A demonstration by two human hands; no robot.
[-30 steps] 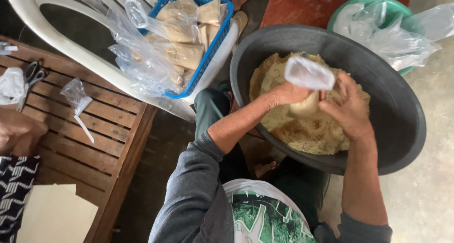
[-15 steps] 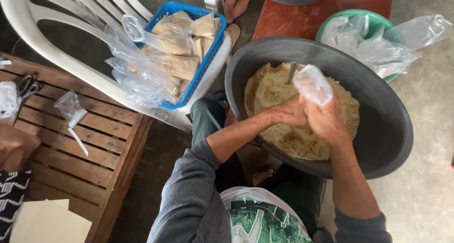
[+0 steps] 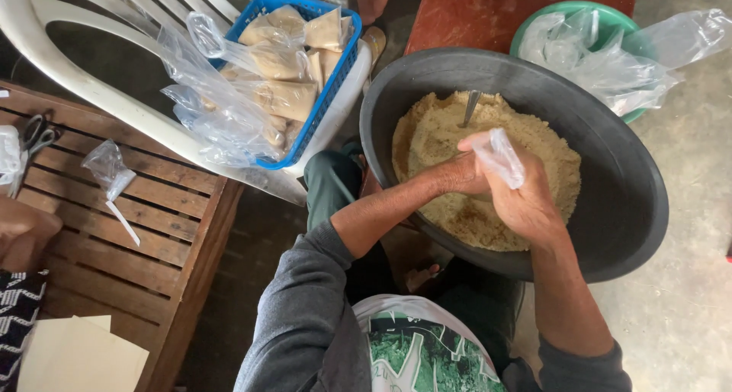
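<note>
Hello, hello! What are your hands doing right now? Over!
Left hand and right hand both gripping small clear bag. Over crumbly meal in black basin. Spoon stuck in meal. Nothing blocking.

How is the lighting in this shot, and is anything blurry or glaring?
Head view: soft, even daylight with only faint shadows; the black basin and its yellowish crumbly mix look sharp; mild glare on the clear plastic bags in the green bowl; slight motion softness on the small bag at the right hand; wide-angle bending shows at the white chair.

Head view, steeply downward, close
</note>
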